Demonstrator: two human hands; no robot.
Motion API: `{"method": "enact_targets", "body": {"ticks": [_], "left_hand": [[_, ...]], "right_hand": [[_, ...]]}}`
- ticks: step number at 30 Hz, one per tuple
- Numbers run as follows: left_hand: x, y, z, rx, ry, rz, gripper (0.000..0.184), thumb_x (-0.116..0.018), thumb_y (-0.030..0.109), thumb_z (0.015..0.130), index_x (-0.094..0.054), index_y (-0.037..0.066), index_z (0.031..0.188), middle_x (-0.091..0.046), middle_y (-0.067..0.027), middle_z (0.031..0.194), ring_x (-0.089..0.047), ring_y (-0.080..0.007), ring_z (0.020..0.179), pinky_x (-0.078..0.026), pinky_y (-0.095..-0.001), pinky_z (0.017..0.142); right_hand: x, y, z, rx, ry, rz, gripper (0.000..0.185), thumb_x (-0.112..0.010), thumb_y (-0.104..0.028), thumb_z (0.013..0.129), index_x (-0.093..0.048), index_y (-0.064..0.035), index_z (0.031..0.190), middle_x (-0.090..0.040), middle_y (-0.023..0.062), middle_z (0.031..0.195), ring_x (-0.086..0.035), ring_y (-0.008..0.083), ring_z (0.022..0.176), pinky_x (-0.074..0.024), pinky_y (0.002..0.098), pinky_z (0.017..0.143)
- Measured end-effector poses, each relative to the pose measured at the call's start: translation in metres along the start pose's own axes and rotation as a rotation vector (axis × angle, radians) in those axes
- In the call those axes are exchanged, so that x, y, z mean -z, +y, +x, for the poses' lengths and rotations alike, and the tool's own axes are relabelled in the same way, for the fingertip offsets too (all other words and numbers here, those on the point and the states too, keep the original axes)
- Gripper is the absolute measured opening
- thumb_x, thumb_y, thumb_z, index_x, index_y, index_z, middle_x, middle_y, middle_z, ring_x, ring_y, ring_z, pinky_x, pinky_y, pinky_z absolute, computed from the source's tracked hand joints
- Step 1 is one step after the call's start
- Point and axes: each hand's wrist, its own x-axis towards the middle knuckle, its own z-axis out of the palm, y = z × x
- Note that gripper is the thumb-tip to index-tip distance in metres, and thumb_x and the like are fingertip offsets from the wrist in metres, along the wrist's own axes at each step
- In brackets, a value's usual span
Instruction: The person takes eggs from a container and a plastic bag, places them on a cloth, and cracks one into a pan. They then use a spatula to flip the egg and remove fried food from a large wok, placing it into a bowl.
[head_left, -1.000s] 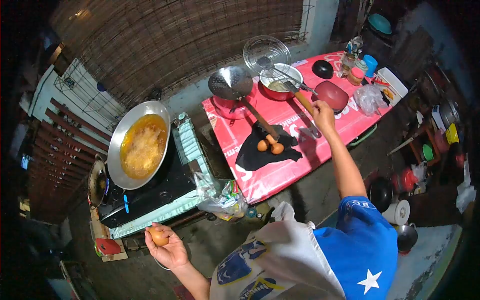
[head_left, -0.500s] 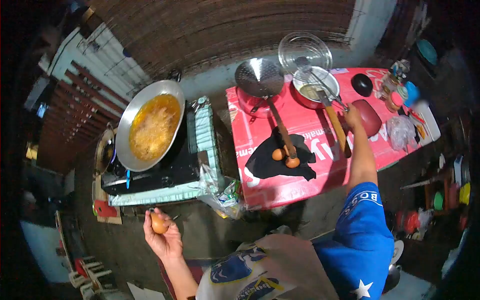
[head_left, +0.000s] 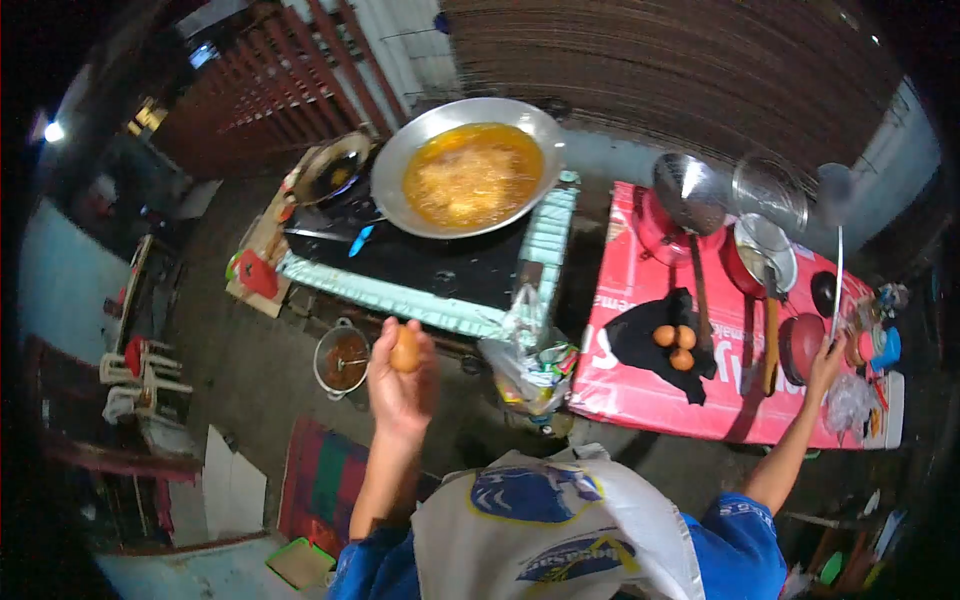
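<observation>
Brown egg (head_left: pixel 405 350) rests in my left hand (head_left: pixel 400 385), fingers wrapped round it, in front of the stove. My right hand (head_left: pixel 824 365) grips the thin metal handle of a ladle (head_left: pixel 836 200), raised upright over the right end of the pink table. Several brown eggs (head_left: pixel 682 337) lie on a black cloth (head_left: pixel 640 330). Behind them are a perforated skimmer (head_left: pixel 690 190) on a red pot and a red-and-white bowl (head_left: pixel 765 245) with a wooden-handled tool (head_left: pixel 771 345) leaning in it.
A large wok (head_left: pixel 390 190) of bubbling oil with frying food sits on the black stove (head_left: pixel 450 275). Left of it is a smaller dark pan (head_left: pixel 335 170). A pot (head_left: pixel 340 360) stands on the floor; plastic bags (head_left: pixel 535 375) hang between stove and table (head_left: pixel 620 385).
The view has swung left. My right hand has lifted the ladle out of the bowl and holds it upright. My left hand still holds the egg.
</observation>
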Motion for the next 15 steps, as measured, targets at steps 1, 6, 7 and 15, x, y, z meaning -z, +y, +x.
{"method": "enact_targets", "body": {"ticks": [1,6,7,15], "left_hand": [[-0.002,0.005,-0.001,-0.002,-0.021,-0.008,0.017,-0.057,0.013,0.079,-0.047,0.008,0.092,-0.054,-0.0067,0.084,-0.055,-0.0143,0.071,-0.046,-0.0210,0.055],[0.015,0.048,0.008,0.008,-0.091,-0.093,0.018,-0.055,0.014,0.080,-0.047,0.009,0.095,-0.050,-0.0073,0.091,-0.050,-0.0137,0.072,-0.042,-0.0203,0.056],[0.020,0.061,0.010,-0.001,-0.094,-0.105,0.018,-0.055,0.014,0.080,-0.047,0.009,0.095,-0.050,-0.0073,0.091,-0.050,-0.0137,0.072,-0.042,-0.0203,0.056],[0.069,0.166,0.007,-0.238,-0.059,-0.218,0.019,-0.055,0.017,0.080,-0.046,0.010,0.095,-0.051,-0.0054,0.090,-0.050,-0.0131,0.072,-0.041,-0.0208,0.056]], "right_hand": [[0.003,-0.021,0.007,0.154,0.112,-0.035,0.029,-0.043,-0.019,0.087,-0.045,-0.0048,0.112,-0.052,0.0156,0.107,-0.050,0.0272,0.099,-0.0373,0.0335,0.082],[0.046,-0.227,0.018,0.141,-0.186,0.140,0.028,-0.042,-0.018,0.087,-0.046,-0.0045,0.112,-0.053,0.0137,0.108,-0.051,0.0242,0.099,-0.0371,0.0319,0.084],[0.048,-0.262,0.020,0.139,-0.281,0.167,0.027,-0.043,-0.017,0.087,-0.048,-0.0047,0.110,-0.055,0.0135,0.105,-0.053,0.0244,0.097,-0.0384,0.0321,0.082],[0.018,-0.487,0.044,0.675,-0.528,-0.281,0.022,-0.055,-0.022,0.074,-0.062,-0.0133,0.093,-0.061,0.0114,0.087,-0.057,0.0303,0.083,-0.0461,0.0393,0.069]]}}
